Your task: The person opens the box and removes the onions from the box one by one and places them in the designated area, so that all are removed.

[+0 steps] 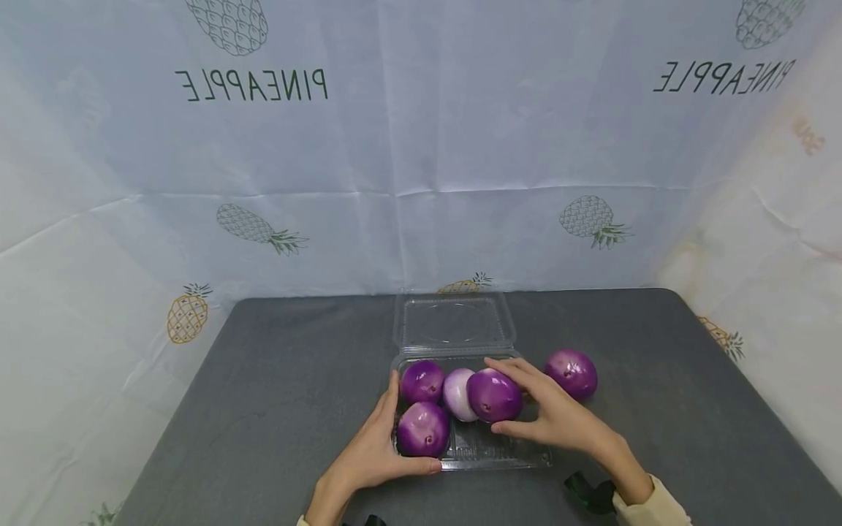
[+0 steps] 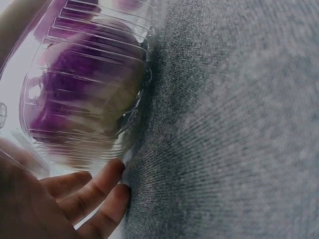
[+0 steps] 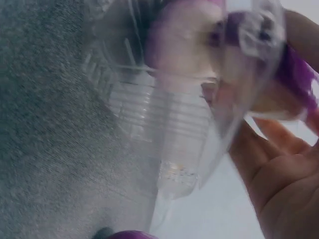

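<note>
A clear plastic clamshell box (image 1: 498,454) lies with its lid folded back. On its left side sit two shiny purple onions, one rear (image 1: 422,382) and one front (image 1: 424,429); a paler onion (image 1: 457,394) sits beside them. My left hand (image 1: 373,446) rests against the box's front left corner, fingers straight along the side and thumb extended at the front edge. Another purple onion (image 1: 495,395) is held between the thumb and fingers of my right hand (image 1: 558,409), over the box's right half. It partly hides the paler one.
One more purple onion (image 1: 571,373) lies on the dark grey table (image 1: 296,372), right of the box. The transparent lid (image 1: 454,321) reaches back towards the pineapple-print cloth (image 1: 414,146). A dark strap (image 1: 588,493) shows by the right wrist.
</note>
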A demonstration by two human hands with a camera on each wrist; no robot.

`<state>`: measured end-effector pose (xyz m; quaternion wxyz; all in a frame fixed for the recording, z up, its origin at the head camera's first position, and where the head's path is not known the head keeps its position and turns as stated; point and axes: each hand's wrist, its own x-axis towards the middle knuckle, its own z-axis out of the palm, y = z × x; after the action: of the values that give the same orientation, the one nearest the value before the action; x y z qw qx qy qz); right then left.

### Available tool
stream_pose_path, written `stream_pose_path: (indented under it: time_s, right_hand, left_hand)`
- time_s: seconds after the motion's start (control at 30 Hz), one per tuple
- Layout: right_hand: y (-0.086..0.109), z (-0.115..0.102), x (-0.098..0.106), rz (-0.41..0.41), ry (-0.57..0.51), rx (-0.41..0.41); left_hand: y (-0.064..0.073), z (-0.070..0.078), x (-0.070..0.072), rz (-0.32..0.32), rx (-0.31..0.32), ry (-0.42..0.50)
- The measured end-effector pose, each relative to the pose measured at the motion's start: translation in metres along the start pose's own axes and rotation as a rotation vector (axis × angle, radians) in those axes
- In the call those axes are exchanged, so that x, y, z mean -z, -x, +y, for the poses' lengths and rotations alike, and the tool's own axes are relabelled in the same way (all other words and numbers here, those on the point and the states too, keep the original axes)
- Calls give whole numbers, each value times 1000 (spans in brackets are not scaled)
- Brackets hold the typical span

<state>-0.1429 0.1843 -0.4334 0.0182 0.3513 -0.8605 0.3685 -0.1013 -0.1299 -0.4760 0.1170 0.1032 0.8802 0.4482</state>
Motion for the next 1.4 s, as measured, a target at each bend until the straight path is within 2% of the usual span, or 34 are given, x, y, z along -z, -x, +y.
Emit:
stream_pose_path:
  time_s: [0.23, 0.43, 0.53, 0.77, 1.07, 1.23, 1.4]
  right_hand:
    - [0, 1, -4, -17, -127, -18]
    - [-1, 1, -4, -8, -140, -43]
    - [-1, 1, -5, 8, -127, -49]
    - [-3, -1, -7, 69, 10, -58]
    - [-4, -2, -8, 139, 9, -100]
    - [-4, -1, -9, 191, 27, -94]
    - [-3, -1, -10, 207, 44, -85]
  left_hand:
    - [0, 0, 0, 3, -6, 5]
    - [0, 0, -1, 11, -23, 1]
    - [0, 0, -1, 9, -18, 3]
    - [0, 1, 0, 7, -11, -1]
    - [0, 1, 1, -1, 4, 4]
    - [0, 1, 1, 0, 6, 4]
    - [0, 1, 0, 0, 7, 5]
